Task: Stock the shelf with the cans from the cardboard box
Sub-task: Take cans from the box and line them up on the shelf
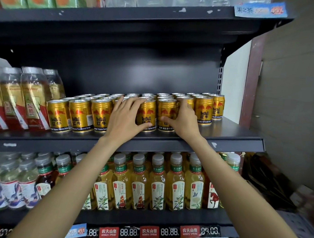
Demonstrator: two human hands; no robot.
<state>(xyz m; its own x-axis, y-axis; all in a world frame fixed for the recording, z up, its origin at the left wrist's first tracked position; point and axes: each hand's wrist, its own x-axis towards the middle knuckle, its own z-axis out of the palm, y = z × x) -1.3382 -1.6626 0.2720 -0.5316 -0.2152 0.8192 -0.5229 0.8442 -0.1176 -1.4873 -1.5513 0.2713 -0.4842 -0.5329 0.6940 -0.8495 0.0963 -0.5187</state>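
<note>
Gold cans (102, 114) are ranked in rows on the dark middle shelf (238, 136), right of wrapped tea bottles (27, 98). The left hand (124, 117) is spread, fingers draped over a front-row can (147, 114), thumb on its near face. The right hand (184, 119) is cupped around the neighbouring can (166, 112). No cardboard box is visible.

Rows of gold aluminium drink cans (79, 115) stand on the dark metal shelf (223, 138). The left hand (124, 116) and right hand (184, 118) each cup a front-row can.
</note>
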